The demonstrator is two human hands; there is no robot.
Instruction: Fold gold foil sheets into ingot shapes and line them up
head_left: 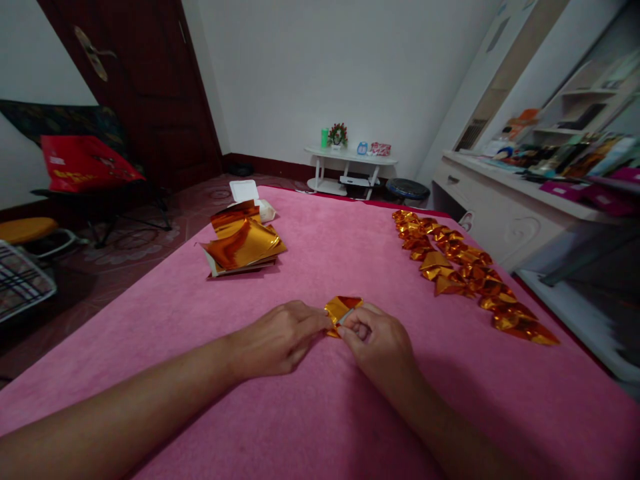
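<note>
A small, partly folded piece of gold foil paper (341, 307) lies on the pink cloth between my hands, with a strip of its pale underside showing. My left hand (287, 333) holds its left edge, the fingertips pressed against it. From the right, my right hand (380, 340) pinches the paper between thumb and curled fingers. A loose stack of flat gold foil sheets (245, 247) sits farther off on the left. Several folded gold foil pieces (453, 260) stand in rows along the right side of the cloth.
The pink cloth (310, 413) covers the surface under my hands. A white tray (244, 191) lies behind the foil stack. A cluttered white dresser (505, 213) flanks the right side; a small white table (350, 157) stands by the far wall. At left is a chair with a red bag (87, 163).
</note>
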